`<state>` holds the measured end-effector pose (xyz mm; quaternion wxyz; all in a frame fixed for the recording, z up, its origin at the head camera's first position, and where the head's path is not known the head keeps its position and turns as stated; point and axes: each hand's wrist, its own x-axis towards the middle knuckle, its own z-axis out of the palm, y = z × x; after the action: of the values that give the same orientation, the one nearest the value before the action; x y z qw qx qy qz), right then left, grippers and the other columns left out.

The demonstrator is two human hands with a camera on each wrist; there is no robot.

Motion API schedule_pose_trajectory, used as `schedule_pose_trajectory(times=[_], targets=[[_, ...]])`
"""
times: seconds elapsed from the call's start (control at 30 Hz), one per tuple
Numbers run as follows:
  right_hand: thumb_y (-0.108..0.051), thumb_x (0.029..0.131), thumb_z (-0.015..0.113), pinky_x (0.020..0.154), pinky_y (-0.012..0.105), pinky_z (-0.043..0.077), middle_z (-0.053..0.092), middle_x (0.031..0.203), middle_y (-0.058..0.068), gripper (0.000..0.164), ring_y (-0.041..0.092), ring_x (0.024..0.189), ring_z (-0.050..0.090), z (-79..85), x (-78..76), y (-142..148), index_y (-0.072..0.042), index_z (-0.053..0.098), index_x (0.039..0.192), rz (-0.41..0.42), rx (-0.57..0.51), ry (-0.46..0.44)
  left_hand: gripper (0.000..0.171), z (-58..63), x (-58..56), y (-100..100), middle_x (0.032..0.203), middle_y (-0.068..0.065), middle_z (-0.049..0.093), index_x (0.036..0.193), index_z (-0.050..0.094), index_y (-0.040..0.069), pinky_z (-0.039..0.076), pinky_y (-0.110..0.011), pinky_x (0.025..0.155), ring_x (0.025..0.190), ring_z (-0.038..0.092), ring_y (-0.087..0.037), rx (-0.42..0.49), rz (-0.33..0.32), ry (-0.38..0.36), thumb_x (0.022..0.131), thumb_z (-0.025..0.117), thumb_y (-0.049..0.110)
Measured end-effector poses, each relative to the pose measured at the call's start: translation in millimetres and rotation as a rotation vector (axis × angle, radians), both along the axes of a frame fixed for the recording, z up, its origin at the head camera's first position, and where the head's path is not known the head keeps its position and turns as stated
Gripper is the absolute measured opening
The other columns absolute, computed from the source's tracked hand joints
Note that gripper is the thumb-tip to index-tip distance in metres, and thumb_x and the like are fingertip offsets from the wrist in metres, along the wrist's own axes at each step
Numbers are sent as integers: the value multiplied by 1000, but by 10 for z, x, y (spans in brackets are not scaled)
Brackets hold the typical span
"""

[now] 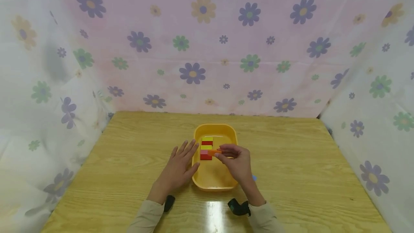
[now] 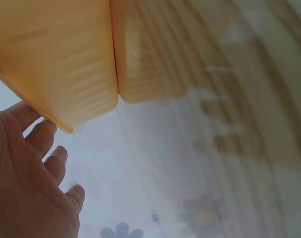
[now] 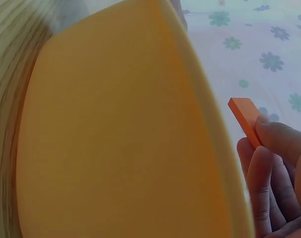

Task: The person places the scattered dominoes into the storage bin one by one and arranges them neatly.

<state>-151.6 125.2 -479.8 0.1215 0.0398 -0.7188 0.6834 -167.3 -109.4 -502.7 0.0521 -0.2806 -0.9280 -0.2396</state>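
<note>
A yellow plastic bin [image 1: 215, 186] stands on the table, with red, yellow and pink blocks [image 1: 206, 155] along the left part of its floor. My right hand [image 1: 237, 161] pinches a flat orange block [image 3: 245, 115] between thumb and fingers, above the bin and close to the pink block in the head view. My left hand [image 1: 178, 170] rests against the bin's left rim with its fingers spread and nearly straight. In the left wrist view its fingertips [image 2: 42, 135] touch the rim from outside.
A small blue object [image 1: 254, 178], mostly hidden by the right wrist, lies just right of the bin. The wood-grain table [image 1: 300, 168] is enclosed by flower-patterned curtains [image 1: 213, 53] at the back and both sides. Black camera mounts [image 1: 238, 208] hang at the wrists.
</note>
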Motion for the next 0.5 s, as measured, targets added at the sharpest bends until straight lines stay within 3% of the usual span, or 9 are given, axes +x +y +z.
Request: schedule_pose_trajectory(times=[0.5], targets=[[-1, 83, 82, 60, 26, 61, 77, 95, 21, 19, 10, 77, 75, -37, -68, -126, 6, 76, 99, -36, -32, -29, 65, -10, -1, -1, 166, -9, 31, 158, 38, 10, 18, -66, 121, 154, 26, -37, 22, -9, 10, 103, 57, 37]])
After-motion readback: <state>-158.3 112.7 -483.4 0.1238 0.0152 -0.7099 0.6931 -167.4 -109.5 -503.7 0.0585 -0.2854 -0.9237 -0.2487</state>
